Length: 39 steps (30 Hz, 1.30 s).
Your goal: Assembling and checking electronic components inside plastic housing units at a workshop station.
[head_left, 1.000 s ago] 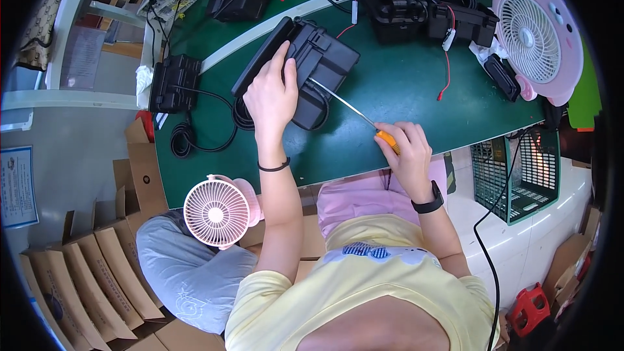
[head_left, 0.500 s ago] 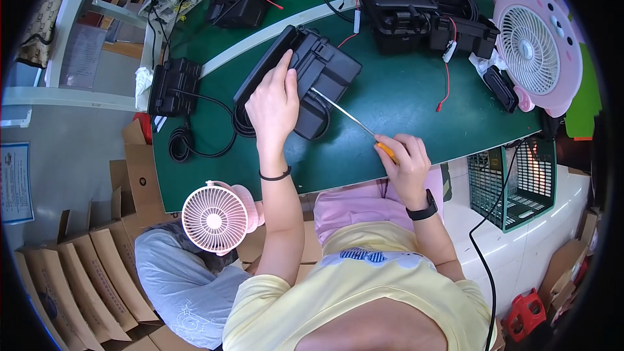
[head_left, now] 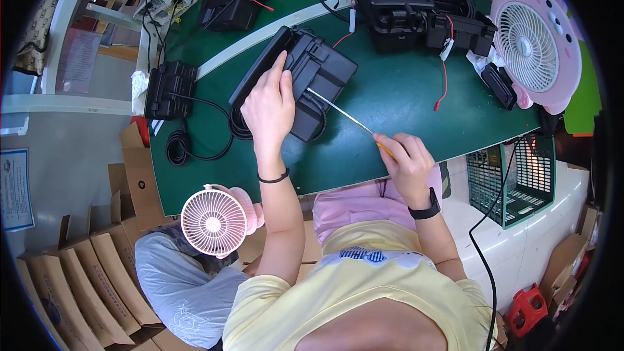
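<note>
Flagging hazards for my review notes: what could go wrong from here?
The long-shafted, orange-handled screwdriver in the right hand might slip on the black, boxy plastic case and jab the left hand, which rests close to its tip. The case could shift under pressure, since only the left hand appears to steady it. The coiled black cable beside the case might snag if the case is turned.

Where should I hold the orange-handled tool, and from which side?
Probably by its orange handle, from the near right: the thin metal shaft slants up and left to the black case, leaving the handle end toward you. The right grip holds it there.
</note>
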Motion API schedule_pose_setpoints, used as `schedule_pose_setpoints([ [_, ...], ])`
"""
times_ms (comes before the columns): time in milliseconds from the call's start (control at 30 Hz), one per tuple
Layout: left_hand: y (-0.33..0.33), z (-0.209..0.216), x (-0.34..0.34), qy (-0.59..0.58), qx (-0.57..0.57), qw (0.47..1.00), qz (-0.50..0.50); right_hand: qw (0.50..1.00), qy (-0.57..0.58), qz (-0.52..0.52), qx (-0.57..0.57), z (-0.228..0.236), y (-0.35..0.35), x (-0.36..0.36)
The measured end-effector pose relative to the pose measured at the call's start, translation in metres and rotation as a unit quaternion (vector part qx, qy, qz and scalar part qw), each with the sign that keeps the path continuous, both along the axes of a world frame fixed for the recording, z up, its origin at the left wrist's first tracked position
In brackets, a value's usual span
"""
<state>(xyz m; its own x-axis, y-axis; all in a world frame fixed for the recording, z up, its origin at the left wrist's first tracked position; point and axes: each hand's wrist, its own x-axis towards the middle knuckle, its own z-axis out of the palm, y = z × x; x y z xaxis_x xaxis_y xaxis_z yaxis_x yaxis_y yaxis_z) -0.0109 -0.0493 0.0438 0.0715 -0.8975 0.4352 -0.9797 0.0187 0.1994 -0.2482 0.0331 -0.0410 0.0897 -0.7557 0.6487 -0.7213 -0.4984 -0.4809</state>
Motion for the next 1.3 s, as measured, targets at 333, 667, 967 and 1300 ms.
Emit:
schedule_pose_setpoints([
  [333,-0.001,-0.003,0.003,0.008,0.006,1.0,0.004,0.998,-0.039,0.015,0.039,-0.004,0.001,0.003],
  [667,0.001,0.006,-0.004,0.059,0.076,0.995,0.036,0.98,-0.113,0.103,0.124,0.002,-0.003,-0.003],
  [967,0.001,-0.001,-0.001,-0.004,-0.005,1.0,0.007,0.92,-0.178,0.186,0.294,0.025,-0.009,-0.019],
  [1300,0.003,0.007,-0.006,0.071,0.071,0.994,0.046,0.968,-0.105,0.131,0.185,0.039,0.022,0.001],
])
